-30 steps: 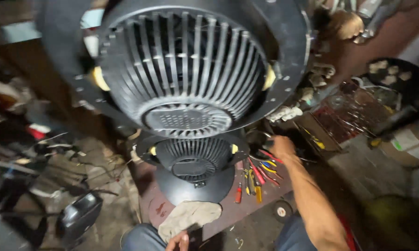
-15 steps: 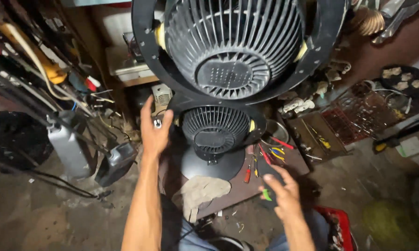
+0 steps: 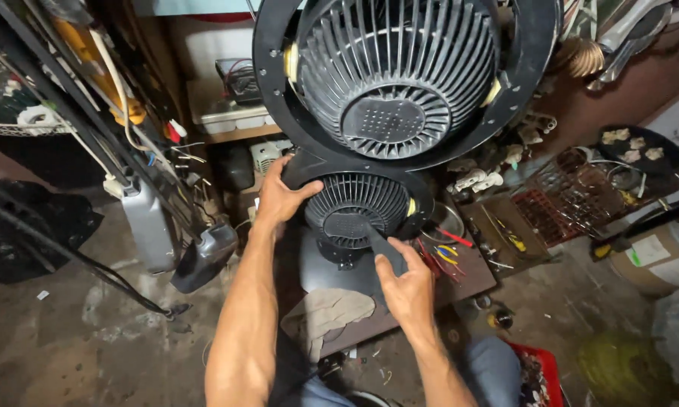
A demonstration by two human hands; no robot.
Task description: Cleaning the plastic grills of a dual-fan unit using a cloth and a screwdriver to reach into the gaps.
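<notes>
Head view: cluttered workshop, concrete floor (image 3: 75, 332).
</notes>
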